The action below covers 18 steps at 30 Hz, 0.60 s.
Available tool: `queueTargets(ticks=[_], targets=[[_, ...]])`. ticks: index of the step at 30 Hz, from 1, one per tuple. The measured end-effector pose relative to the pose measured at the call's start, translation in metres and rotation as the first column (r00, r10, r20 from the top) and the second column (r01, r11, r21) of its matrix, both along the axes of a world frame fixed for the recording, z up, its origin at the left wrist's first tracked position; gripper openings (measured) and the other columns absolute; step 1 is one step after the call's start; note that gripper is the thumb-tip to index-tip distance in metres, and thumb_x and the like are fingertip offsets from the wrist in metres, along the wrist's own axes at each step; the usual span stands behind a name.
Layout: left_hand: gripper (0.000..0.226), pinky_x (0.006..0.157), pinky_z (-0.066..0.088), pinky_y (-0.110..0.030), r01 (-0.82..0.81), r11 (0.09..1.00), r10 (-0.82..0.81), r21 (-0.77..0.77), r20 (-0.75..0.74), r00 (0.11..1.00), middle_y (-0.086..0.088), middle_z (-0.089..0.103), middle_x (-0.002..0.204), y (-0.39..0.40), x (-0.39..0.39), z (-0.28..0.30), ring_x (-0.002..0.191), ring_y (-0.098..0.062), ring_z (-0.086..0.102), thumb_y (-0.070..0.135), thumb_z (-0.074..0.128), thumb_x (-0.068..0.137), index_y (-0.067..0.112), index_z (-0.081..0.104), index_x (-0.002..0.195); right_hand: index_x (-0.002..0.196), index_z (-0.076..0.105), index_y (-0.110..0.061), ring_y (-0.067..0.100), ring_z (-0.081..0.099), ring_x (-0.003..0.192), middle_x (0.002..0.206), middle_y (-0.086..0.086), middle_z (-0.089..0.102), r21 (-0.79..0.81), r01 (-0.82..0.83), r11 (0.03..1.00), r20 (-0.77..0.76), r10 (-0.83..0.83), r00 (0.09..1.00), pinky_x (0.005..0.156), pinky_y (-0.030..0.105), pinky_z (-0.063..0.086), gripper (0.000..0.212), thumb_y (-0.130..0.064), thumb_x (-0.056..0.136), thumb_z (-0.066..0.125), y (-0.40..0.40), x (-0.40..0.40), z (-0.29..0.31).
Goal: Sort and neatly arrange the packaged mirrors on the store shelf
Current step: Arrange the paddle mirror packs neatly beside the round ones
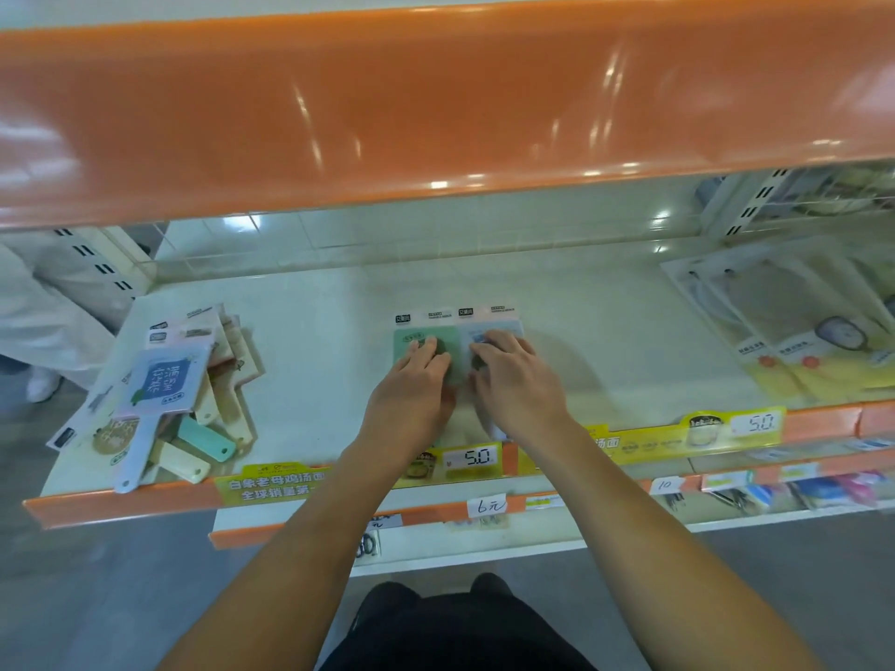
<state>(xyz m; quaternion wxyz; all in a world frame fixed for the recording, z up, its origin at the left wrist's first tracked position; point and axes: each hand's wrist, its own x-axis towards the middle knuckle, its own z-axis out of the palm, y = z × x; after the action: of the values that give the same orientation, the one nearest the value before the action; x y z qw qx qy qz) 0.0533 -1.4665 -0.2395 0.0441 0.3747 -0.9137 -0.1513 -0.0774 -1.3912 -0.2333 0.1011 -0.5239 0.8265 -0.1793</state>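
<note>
Two packaged hand mirrors lie flat side by side in the middle of the white shelf (605, 322). The green mirror (411, 337) is on the left and the pale blue mirror (503, 329) on the right. My left hand (411, 385) presses flat on the green one. My right hand (513, 380) rests on the blue one, fingers spread over it. Both hands cover the lower halves and handles. A loose pile of packaged mirrors (169, 380) lies jumbled at the shelf's left end, handles sticking over the front edge.
An orange upper shelf (436, 113) overhangs close above. Larger packaged goods (799, 331) lean at the right end. Price tags (477, 458) line the orange front rail. Lower shelves with small items sit below. A person in white stands at far left (43, 322).
</note>
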Motion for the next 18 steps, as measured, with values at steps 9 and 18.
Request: queueTargets(ticks=[9,18], targets=[[0.05,0.109,0.033,-0.036,-0.038,0.998,0.04,-0.052,0.035,0.999,-0.002,0.03,0.153,0.01,-0.005,0.004,0.139,-0.022,0.03,0.034,0.046,0.095,0.015,0.041,0.141,0.128,0.059,-0.016,0.021,0.04,0.13,0.137,0.0,0.05,-0.035,-0.015,0.999,0.0,0.015,1.0,0.099,0.038,0.043,0.036,-0.026,0.094,0.056,0.0,-0.003,-0.007],[0.059,0.117,0.015,-0.036,-0.065,0.995,0.065,-0.074,0.005,0.998,-0.003,0.019,0.159,0.021,0.004,0.008,0.147,-0.02,0.012,0.044,0.04,0.096,0.018,0.028,0.149,0.125,0.056,-0.022,0.025,0.041,0.125,0.131,0.001,0.049,0.028,-0.002,1.0,-0.01,0.002,1.0,0.099,0.036,0.033,0.034,-0.02,0.091,0.054,-0.007,-0.004,0.005]])
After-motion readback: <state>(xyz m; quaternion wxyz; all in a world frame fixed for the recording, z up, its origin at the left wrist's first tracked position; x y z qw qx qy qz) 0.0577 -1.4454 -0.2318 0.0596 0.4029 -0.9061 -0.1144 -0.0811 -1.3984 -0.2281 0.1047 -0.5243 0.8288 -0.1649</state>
